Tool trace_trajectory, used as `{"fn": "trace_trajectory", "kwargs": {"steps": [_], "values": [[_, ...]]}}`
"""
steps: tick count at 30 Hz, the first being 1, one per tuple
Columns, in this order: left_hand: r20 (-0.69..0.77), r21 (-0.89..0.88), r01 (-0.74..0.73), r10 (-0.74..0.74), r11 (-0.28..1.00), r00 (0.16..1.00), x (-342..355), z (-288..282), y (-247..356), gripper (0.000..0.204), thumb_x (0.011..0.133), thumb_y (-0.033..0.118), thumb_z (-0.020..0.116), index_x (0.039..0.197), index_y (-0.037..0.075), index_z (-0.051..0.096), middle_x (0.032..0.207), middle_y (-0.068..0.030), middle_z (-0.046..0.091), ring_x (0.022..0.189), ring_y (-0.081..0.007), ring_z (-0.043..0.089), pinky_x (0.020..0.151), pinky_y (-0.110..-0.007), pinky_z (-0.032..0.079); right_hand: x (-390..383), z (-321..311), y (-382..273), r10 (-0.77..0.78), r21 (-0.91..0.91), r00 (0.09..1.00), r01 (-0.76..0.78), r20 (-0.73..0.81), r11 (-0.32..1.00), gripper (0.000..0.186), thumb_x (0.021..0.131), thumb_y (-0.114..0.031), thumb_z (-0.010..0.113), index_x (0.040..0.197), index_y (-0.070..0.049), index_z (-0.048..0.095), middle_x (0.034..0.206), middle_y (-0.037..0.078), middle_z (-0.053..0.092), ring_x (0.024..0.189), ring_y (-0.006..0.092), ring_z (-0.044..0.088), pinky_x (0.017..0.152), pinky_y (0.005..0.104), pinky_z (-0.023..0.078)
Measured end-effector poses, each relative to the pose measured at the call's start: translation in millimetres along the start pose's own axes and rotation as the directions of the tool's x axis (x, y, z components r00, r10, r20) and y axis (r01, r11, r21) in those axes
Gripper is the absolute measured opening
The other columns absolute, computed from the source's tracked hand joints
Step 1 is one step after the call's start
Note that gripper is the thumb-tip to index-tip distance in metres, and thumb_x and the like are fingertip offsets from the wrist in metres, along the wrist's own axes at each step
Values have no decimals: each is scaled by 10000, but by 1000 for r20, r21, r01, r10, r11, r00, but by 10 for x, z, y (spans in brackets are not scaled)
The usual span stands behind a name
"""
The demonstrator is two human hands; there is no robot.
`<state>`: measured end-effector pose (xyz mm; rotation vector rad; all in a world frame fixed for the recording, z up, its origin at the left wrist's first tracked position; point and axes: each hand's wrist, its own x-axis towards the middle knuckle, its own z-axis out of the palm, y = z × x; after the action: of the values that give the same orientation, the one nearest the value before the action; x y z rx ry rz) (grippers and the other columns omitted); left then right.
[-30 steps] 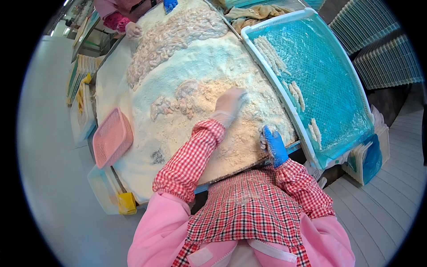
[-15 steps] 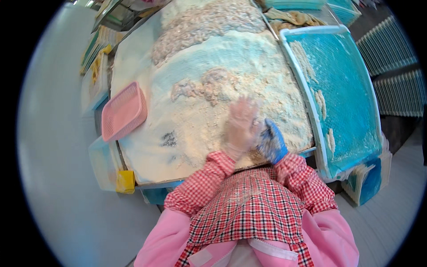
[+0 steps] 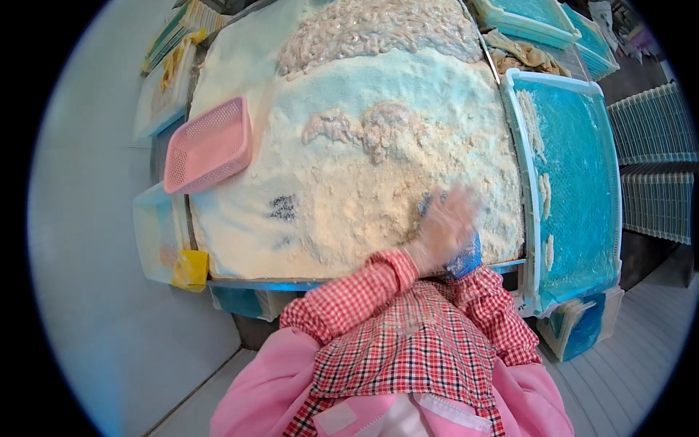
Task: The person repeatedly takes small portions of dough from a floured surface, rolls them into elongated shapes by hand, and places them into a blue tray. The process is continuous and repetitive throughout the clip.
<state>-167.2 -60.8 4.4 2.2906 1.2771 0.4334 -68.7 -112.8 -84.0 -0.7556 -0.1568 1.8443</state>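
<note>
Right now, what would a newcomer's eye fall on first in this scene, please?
The broad bed of pale breadcrumbs covering the table, with heaps of breaded strips at its far end. At the near edge both hands meet, the left hand blurred above the blue-gloved right hand. A pink basket sits left, a blue tray right.

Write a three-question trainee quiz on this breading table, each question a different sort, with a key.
1. True or false: the pink basket lies on the crumb bed's left edge.
2. Which holds coated strips on the person's right? A) yellow box B) blue mesh tray C) steel pot
3. Fill in: the left hand and right hand meet at the bed's ___ edge, close to the person.

Key: 1 true. 2 B; pale strips lie along the tray's inner side. 3 near; the right hand, in a blue glove, is mostly hidden beneath the blurred left hand, so the fingers cannot be read.
</note>
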Motion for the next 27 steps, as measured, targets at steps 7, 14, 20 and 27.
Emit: {"fn": "trace_trajectory", "kwargs": {"steps": [7,14,20,27], "values": [[-213,94,355,-329,930,920,-342,82,-1094,410,916,252,597,1245,24,512,1179,-95,579,1036,-231,575,879,-337,482,99,302,-111,231,475,973,-213,20,854,467,983,-411,417,1299,-74,482,1258,118,557,1149,323,536,979,501,431],[31,-881,356,-712,313,702,-565,-180,-711,283,755,48,701,1036,70,679,935,-97,650,860,-223,626,748,-317,505,321,187,5,180,587,976,-216,120,780,412,974,-388,444,1266,-110,533,1265,85,561,1242,312,463,1033,515,365],[-355,-450,178,-358,875,864,-714,-147,-536,245,738,-1,728,972,64,701,844,-54,629,809,-132,602,664,-240,472,324,405,89,66,656,983,-165,173,736,412,978,-330,424,1270,-55,517,1297,127,544,1308,345,390,1077,509,314],[-362,-535,210,-446,819,819,-742,-85,-592,262,708,11,725,957,85,686,855,-76,620,757,-188,608,630,-279,477,377,611,181,49,602,993,-103,104,792,411,973,-367,432,1212,-54,549,1253,150,562,1219,339,475,1036,467,383]]}}
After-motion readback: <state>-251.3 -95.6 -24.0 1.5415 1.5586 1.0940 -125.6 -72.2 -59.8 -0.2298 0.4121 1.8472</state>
